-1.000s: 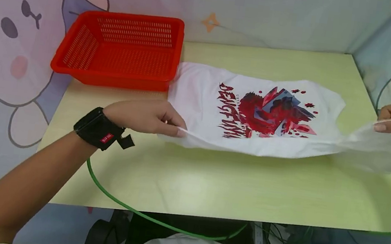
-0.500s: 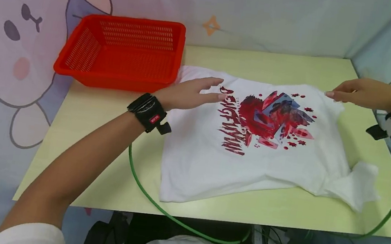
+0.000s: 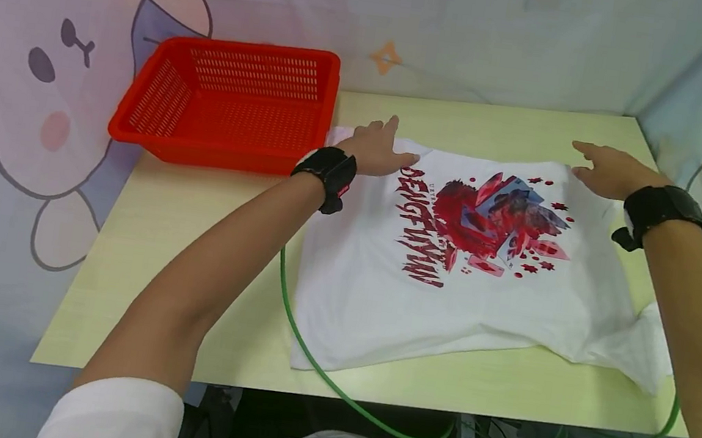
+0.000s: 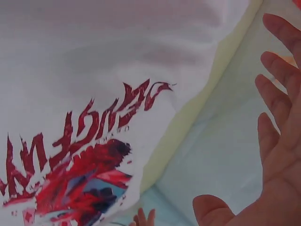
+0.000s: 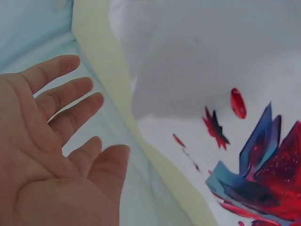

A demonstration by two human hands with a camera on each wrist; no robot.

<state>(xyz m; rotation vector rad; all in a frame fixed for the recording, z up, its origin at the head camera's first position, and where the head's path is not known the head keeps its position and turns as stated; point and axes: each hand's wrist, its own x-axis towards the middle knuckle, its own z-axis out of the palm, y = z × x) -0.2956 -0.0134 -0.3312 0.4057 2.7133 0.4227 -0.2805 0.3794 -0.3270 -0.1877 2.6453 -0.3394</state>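
A white T-shirt (image 3: 371, 318) with a red and blue print lies spread sideways over the table, its lettering toward the left. Over its far left part, near the basket, is my left hand (image 3: 376, 150), fingers spread and holding nothing. Near the far right corner of the shirt, my right hand (image 3: 615, 172) reaches out with fingers extended and nothing in them. Both wrist views show the palms: the left hand (image 4: 282, 146) and the right hand (image 5: 61, 141) appear apart from the cloth. On the right, a bunched part of the shirt is partly covered by my right forearm.
A red plastic basket (image 3: 238, 115) stands at the back left of the pale yellow table (image 3: 190, 227), against the shirt's left corner. A green cord (image 3: 312, 362) hangs in a loop across the table's front edge. Patterned cloth walls (image 3: 513, 48) stand behind and beside the table.
The shirt's near side, held up by both hands a second ago, has been let go and now lies flat toward me. Both hands have moved to its far edge, my left rightward, my right leftward.
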